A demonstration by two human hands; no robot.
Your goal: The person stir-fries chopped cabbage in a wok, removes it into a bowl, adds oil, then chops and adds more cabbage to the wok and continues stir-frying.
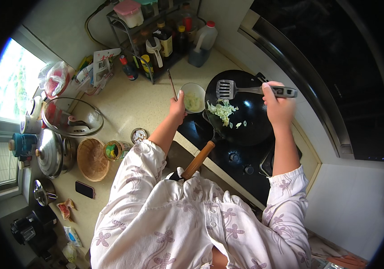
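My left hand (pixel 177 108) grips a small white bowl (pixel 182 88) by its near side, with a pair of chopsticks (pixel 172 84) sticking up past the thumb. Pale green shreds (pixel 193 101) lie in the bowl, which is at the left rim of a black wok (pixel 256 124). In my right hand (pixel 277 104) is the handle of a slotted metal spatula (pixel 226 89); its head is over the wok's left half. Chopped pale green vegetable pieces (pixel 224 111) sit in the wok just below the spatula head. The wok's wooden handle (pixel 198 159) points towards my body.
The wok stands on a black gas hob (pixel 224 158), under a dark range hood (pixel 346 84). Bottles fill a metal rack (pixel 133 40) at the back. Left on the counter are a glass lid (pixel 94 114), a wicker basket (pixel 92 164), a steel pot (pixel 48 154) and a phone (pixel 85 190).
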